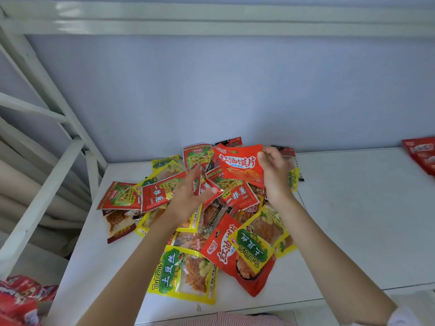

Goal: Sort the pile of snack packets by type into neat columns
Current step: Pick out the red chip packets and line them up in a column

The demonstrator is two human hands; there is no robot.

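Nearest me, yellow packets (186, 274) front the pile (211, 208) heaped on my white table (353, 220). I see my right hand (275, 175) pinching an orange packet (240, 164) above it; my left hand (190, 196) grips a small red packet (207, 187).

White table (353, 208) stands against a pale blue wall (211, 90). White metal frame (42, 95) with diagonal bars rises at left; a horizontal white rail (211, 17) crosses the top. Beige fabric (21, 196) lies behind the frame, lower left.
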